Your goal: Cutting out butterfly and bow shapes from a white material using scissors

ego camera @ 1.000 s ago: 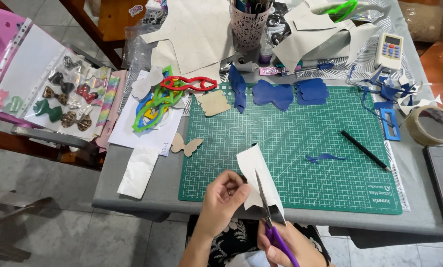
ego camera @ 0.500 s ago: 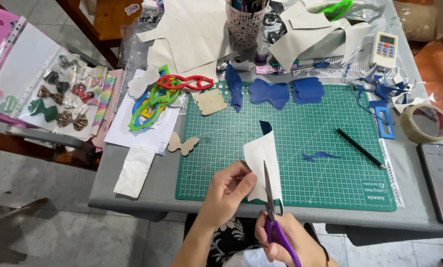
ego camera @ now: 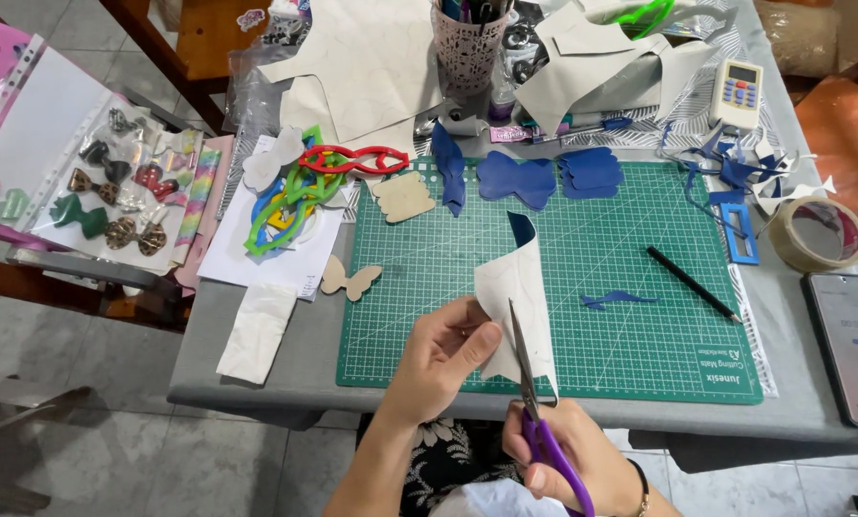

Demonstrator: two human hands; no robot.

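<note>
Two hands work at the near edge of the green mat [ego camera: 639,325]. Left hand [ego camera: 438,359] pinches a sheet [ego camera: 520,297] of pale material, thumb on the facing side and fingers curled behind its left edge. Sheet stands upright above the mat's near edge, top corner curling over to show a dark blue reverse.

Right hand [ego camera: 568,455], just off the mat's near edge, is closed through the purple handles of the scissors [ego camera: 529,393]. Blades point away from the person and lie against the sheet's lower part; from this angle they look nearly together, but I cannot tell whether they are fully shut.

On the mat: a black pencil [ego camera: 694,283] toward the right side, a thin blue scrap [ego camera: 618,299] near the middle, blue bow-shaped cutouts [ego camera: 517,179] along the far edge, and a tan template [ego camera: 403,196] at the far left corner.

Left of the mat: a small tan butterfly shape [ego camera: 350,279] touching its edge, a white paper [ego camera: 274,254] carrying green and red plastic stencils [ego camera: 300,191], a folded white strip [ego camera: 258,330] nearer the person, and farther out a clear sleeve of finished bows [ego camera: 113,191].

Right of the mat: a tape roll [ego camera: 819,235], a blue ruler stencil [ego camera: 740,233], a phone [ego camera: 855,345]. Beyond the far edge: a pink pen cup [ego camera: 467,48], a remote-like keypad [ego camera: 737,94].
</note>
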